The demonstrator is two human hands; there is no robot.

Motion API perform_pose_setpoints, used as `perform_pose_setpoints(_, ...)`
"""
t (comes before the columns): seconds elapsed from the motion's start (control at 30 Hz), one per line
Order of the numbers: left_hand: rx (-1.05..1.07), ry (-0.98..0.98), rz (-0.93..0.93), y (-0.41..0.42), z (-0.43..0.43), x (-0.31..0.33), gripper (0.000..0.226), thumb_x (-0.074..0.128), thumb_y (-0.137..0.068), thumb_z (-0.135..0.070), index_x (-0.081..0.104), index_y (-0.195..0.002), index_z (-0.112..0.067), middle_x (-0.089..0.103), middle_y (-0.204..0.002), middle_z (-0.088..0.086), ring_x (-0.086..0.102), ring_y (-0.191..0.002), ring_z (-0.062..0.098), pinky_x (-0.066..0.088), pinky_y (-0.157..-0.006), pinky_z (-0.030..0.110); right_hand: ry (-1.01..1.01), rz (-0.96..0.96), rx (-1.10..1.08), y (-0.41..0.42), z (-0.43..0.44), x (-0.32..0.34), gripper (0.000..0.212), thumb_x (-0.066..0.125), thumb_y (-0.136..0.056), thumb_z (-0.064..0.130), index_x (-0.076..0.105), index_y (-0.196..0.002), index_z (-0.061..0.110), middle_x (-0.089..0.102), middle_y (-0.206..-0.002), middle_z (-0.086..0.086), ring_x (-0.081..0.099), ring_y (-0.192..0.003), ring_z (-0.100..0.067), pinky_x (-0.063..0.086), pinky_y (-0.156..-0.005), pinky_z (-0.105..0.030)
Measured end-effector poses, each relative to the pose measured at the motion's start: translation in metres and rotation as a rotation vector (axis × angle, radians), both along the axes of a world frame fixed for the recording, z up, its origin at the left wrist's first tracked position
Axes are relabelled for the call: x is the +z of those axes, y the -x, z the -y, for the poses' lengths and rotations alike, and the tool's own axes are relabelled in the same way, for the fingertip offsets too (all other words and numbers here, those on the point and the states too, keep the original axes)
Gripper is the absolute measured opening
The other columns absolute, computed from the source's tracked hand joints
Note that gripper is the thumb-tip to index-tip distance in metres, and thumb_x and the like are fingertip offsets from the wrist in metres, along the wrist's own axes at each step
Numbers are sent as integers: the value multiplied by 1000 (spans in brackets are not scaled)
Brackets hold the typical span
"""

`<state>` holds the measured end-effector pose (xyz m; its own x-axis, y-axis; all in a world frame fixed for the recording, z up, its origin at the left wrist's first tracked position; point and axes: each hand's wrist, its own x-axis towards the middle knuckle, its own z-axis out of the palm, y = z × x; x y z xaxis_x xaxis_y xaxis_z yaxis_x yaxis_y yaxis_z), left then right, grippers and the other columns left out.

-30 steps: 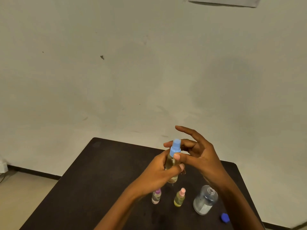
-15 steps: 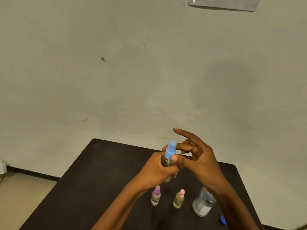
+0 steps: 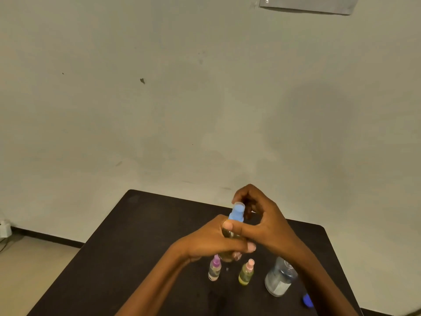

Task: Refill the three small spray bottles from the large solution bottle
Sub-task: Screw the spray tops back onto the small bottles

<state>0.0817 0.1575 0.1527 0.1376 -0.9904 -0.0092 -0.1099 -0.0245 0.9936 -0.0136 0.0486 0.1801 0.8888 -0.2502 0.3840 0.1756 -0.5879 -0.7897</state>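
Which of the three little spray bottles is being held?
The blue-capped bottle, gripped in the left hand; the purple-capped bottle and pink-capped bottle stand on the table.

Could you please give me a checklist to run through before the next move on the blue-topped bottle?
1. Left hand grips the body of the blue-topped spray bottle, which is held above the table: ok.
2. Right hand has thumb and fingers at its blue top: ok.
3. Blue top screwed tight: cannot tell.
4. Purple-topped bottle and pink-topped bottle stand upright on the table: ok.
5. Large solution bottle capped: not ok; its blue lid lies on the table beside it.
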Motion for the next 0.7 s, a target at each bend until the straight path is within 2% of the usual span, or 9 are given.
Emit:
perform_pose_setpoints(0.07,-112,-42,4,-2,0,0,19,66,-73,-25,59,-70,-8,55,-64,2,55,-62,14,48,-65,22,120,-49,30,-3,2,-1,33,63,-64,68,50,-70,38,55,-71,9,52,-65,-8,42,-59,-14)
perform_pose_setpoints(0.17,-227,-123,37,-4,-1,1,37,65,-71,-29,55,-74,6,50,-65,7,50,-58,12,45,-61,19,187,-129,117,-6,3,-6,26,57,-71,57,49,-54,39,48,-53,13,46,-54,-7,34,-54,-12)
perform_pose_setpoints(0.23,-233,-146,36,-4,-1,-2,35,65,-70,-30,56,-79,3,50,-66,7,50,-59,12,46,-61,18,214,-167,117,-8,5,-13,35,52,-71,57,44,-48,33,43,-48,11,43,-51,-8,32,-53,-15)
perform_pose_setpoints(0.3,-166,-139,15,-3,-1,-9,28,66,-70,-29,56,-79,-4,52,-65,3,49,-61,15,44,-62,23,240,-166,73,-10,6,-19,39,49,-69,57,38,-47,27,39,-47,11,42,-51,-10,33,-54,-20)
perform_pose_setpoints(0.4,-73,-98,-22,-1,1,-19,8,65,-74,-18,58,-71,-16,55,-63,-2,52,-61,13,44,-63,24,220,-137,26,-12,6,-25,34,47,-68,54,36,-45,32,38,-44,11,42,-49,-10,33,-53,-20)
perform_pose_setpoints(0.5,-13,-47,-27,1,3,-24,6,64,-74,-14,60,-75,-19,57,-72,9,56,-69,19,47,-67,26,219,-95,-8,-14,4,-32,36,47,-68,49,36,-42,28,37,-42,12,41,-47,-10,33,-51,-23)
perform_pose_setpoints(0.6,36,-14,6,0,4,-31,17,63,-67,-21,59,-82,-15,56,-81,15,54,-78,27,48,-71,28,249,-64,-39,-16,4,-40,36,44,-70,48,46,-59,14,40,-45,5,41,-48,-13,35,-50,-28)
perform_pose_setpoints(0.63,47,-13,7,0,4,-33,14,62,-68,-17,59,-81,-16,56,-78,12,54,-78,26,49,-70,27,248,-56,-50,-17,4,-42,36,44,-70,48,45,-59,14,41,-45,5,42,-48,-13,36,-49,-28)
perform_pose_setpoints(0.7,69,-8,17,-2,5,-38,12,58,-70,-8,59,-79,-16,57,-73,4,55,-73,21,49,-68,25,223,-44,-74,-19,4,-48,39,44,-70,48,38,-44,20,39,-41,13,45,-47,-10,33,-49,-18)
